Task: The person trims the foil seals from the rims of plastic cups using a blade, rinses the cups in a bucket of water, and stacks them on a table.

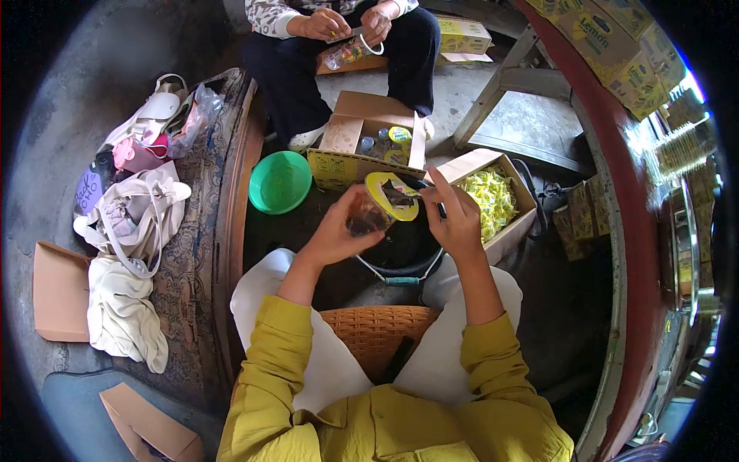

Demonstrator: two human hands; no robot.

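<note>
My left hand (342,229) is wrapped round a clear plastic cup (368,218) with dark reddish-brown contents. The cup is tilted, and its yellow printed lid (379,187) has a ragged dark opening. At the lid's right edge, my right hand (456,212) is closed on a slim dark tool, mostly hidden by the fingers; its exact kind is unclear. Below both hands stands a black bucket (392,271) with a teal grip on its wire handle.
Ahead is a cardboard box (346,171) holding bottles and cups. A green basin (279,182) stands left of it, and a box (517,219) of yellow packets right. Opposite, a person's hands (350,27) hold a clear cup. Bags (142,208) lie on the left bench.
</note>
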